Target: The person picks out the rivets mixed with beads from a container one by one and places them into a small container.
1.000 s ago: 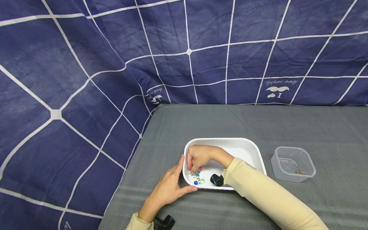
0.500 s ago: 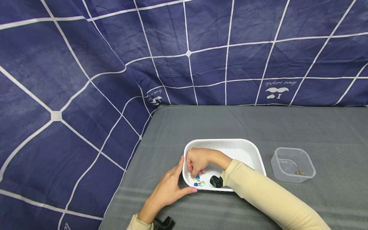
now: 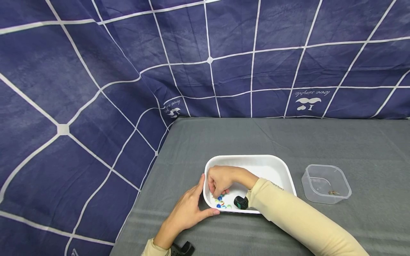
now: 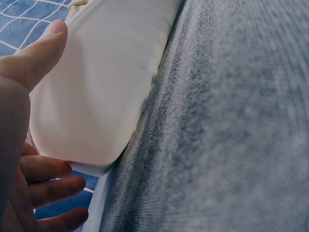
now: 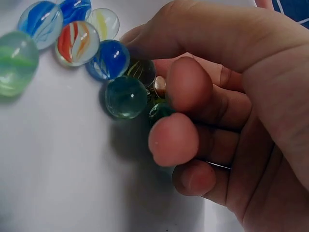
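My left hand (image 3: 187,209) rests against the left end of the white tray (image 3: 282,167), fingers extended along its side and thumb at the near edge. In the left wrist view the left hand (image 4: 24,116) touches the tray (image 4: 101,96). Inside the tray, my right hand (image 3: 221,179) reaches down with curled fingers over glass marbles (image 3: 219,206). From the right wrist view, the right hand (image 5: 217,96) has its thumb beside a blue marble (image 5: 109,60). A small brass-coloured thing (image 5: 160,87) lies by a fingertip; whether it is pinched is unclear.
To the right of the tray stands a clear plastic container (image 3: 315,193) with small brass-coloured pieces (image 3: 334,192) in it. A grey cloth (image 3: 237,137) covers the table, and a blue gridded curtain (image 3: 278,67) hangs behind and on the left.
Marbles near the right fingertips have shifted, and a green one has rolled a little to the right. The right fingers have moved slightly; the left hand keeps its place on the tray.
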Demonstrator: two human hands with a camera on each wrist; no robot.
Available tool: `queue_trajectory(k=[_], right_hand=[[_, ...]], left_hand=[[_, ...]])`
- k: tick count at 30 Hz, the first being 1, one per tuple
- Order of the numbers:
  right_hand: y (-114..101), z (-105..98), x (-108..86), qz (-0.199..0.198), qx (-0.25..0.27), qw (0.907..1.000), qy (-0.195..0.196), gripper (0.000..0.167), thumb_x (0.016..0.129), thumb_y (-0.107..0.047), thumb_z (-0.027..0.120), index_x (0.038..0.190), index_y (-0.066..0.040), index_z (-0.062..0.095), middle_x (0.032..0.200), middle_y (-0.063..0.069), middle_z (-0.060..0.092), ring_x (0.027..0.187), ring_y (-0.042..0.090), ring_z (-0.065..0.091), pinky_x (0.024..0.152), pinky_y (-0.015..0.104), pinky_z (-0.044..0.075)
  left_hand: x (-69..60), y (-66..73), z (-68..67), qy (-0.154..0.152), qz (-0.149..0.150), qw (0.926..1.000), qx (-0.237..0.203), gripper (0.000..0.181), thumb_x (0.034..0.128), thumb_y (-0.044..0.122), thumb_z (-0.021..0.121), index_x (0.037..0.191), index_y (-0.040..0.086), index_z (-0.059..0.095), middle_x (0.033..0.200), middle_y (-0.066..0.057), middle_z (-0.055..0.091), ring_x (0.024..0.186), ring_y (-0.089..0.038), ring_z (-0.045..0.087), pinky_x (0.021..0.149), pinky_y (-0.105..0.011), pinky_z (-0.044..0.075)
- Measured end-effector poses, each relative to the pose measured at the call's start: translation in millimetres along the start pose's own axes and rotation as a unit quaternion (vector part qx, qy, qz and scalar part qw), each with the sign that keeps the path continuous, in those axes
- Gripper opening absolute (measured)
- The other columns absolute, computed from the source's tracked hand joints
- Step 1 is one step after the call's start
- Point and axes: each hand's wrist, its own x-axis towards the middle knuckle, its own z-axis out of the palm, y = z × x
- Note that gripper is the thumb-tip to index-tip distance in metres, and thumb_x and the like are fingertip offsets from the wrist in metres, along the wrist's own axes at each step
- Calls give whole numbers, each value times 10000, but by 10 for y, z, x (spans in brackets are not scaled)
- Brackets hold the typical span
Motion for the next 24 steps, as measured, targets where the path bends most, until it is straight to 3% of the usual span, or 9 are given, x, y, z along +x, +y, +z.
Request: queue_trajectory(k=[24], right_hand=[[1,-38,-10,-55,179,9998,-79,233,751,9,732,606,-160,665,460,-69,585,373,53,518,414,172,423]], left_hand=[[-6,11,-2,18,-6,10000,27,1110,786,587,761,1506,-101,272,1403,-238,520,1241,-320,555,976,-470,469]])
